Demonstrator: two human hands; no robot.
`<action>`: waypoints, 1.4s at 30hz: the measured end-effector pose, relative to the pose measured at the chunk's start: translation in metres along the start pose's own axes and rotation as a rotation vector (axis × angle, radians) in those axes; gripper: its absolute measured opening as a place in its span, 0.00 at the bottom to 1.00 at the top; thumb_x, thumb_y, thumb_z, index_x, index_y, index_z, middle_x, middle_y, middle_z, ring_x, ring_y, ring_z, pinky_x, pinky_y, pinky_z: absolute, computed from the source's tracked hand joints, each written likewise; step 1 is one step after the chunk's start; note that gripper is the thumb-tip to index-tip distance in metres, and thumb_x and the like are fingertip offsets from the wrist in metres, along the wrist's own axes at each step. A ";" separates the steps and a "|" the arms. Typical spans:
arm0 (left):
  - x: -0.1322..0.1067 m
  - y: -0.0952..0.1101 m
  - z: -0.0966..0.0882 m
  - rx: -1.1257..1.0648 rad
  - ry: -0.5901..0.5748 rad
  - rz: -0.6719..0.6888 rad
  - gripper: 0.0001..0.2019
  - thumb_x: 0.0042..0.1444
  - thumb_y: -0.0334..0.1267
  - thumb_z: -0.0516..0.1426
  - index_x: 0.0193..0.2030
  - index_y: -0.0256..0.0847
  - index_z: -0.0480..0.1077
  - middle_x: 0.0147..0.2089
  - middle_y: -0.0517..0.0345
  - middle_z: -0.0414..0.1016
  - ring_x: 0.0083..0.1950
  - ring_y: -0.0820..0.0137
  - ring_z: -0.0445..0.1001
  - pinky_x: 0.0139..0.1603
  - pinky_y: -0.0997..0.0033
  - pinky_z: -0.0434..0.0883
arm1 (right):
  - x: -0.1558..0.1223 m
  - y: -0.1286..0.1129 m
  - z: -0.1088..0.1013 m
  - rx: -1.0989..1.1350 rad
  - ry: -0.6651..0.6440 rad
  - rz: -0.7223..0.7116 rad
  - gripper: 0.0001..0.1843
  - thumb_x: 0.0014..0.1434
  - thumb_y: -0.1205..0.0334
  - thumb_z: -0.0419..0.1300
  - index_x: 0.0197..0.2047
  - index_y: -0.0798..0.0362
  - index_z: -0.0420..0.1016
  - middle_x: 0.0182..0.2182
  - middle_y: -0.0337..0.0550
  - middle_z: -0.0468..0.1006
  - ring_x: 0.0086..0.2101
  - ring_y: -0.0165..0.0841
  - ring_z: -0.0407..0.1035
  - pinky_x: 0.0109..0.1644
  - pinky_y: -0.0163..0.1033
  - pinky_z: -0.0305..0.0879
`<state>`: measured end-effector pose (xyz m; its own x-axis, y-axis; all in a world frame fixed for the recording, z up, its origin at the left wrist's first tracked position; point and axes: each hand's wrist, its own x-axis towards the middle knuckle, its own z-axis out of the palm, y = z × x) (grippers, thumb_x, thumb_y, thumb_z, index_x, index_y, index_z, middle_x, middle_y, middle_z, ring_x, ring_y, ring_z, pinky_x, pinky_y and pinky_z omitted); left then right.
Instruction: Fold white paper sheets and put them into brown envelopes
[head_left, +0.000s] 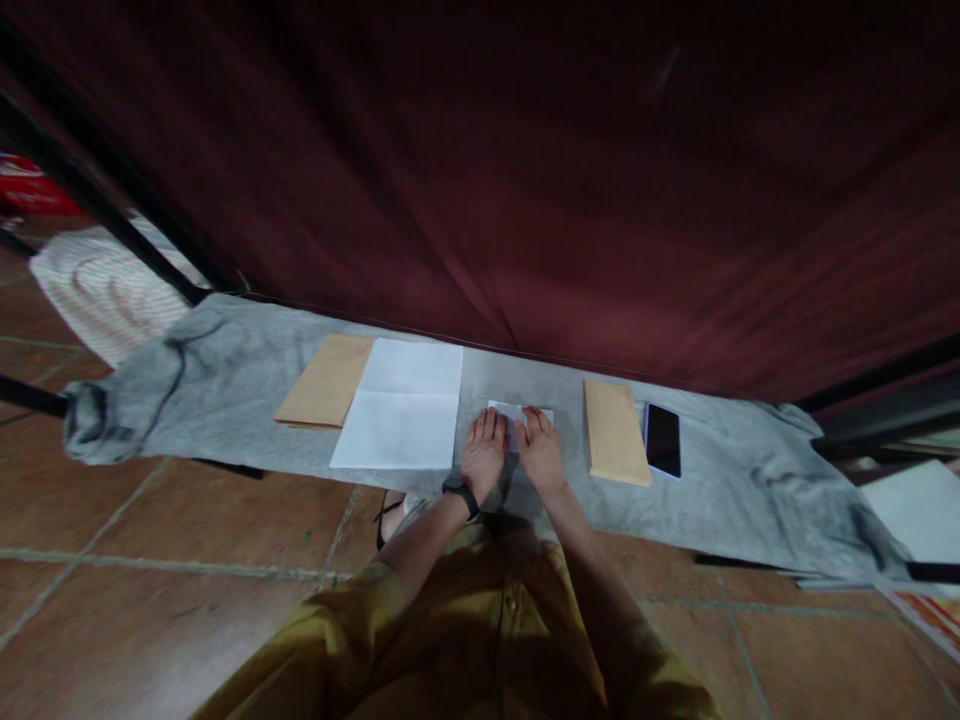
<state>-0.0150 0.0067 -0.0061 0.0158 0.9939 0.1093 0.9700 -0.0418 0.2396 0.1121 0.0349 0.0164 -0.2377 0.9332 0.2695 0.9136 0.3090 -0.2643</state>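
A small folded sheet of white paper [513,418] lies on the grey cloth in front of me, partly covered by both hands. My left hand [484,448], with a dark watch at the wrist, lies flat over its left part, fingers stretched out. Over the right part rests my right hand [538,447], its fingers extended and slightly apart. Left of my hands are white sheets [409,410] with a crease across them. Their left edge meets a stack of brown envelopes [328,382]. To the right lies another brown envelope stack [615,432].
A phone [664,440] lies right of the right-hand envelopes. Grey cloth [720,480] covers the long narrow surface. Behind it hangs a dark red curtain [525,200]. Dark metal bars [97,190] stand at the left, and a striped cloth [112,285] hangs there. Tiled floor [225,520] shows below.
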 end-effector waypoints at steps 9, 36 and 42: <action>0.001 -0.001 0.001 -0.039 -0.016 -0.027 0.26 0.70 0.37 0.42 0.72 0.30 0.55 0.76 0.40 0.52 0.77 0.57 0.50 0.75 0.53 0.53 | -0.016 0.011 0.031 -0.136 -0.060 -0.054 0.28 0.74 0.57 0.45 0.72 0.57 0.59 0.71 0.57 0.58 0.69 0.43 0.53 0.70 0.53 0.50; -0.024 -0.023 -0.006 -0.030 -0.036 0.352 0.36 0.65 0.55 0.54 0.73 0.34 0.56 0.77 0.37 0.50 0.78 0.55 0.47 0.75 0.50 0.51 | -0.018 0.020 0.029 -0.177 -0.067 -0.011 0.29 0.74 0.54 0.45 0.73 0.55 0.56 0.72 0.59 0.55 0.69 0.47 0.53 0.69 0.55 0.49; -0.029 -0.027 -0.011 -0.029 -0.049 0.343 0.37 0.64 0.58 0.55 0.73 0.40 0.56 0.77 0.38 0.47 0.78 0.53 0.47 0.74 0.48 0.53 | -0.026 0.033 0.027 -0.183 -0.054 0.028 0.29 0.74 0.56 0.42 0.73 0.57 0.55 0.71 0.55 0.57 0.69 0.44 0.53 0.70 0.53 0.49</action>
<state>-0.0440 -0.0221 -0.0047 0.3520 0.9252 0.1419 0.8988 -0.3764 0.2247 0.1399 0.0261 -0.0246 -0.2243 0.9510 0.2130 0.9637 0.2489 -0.0966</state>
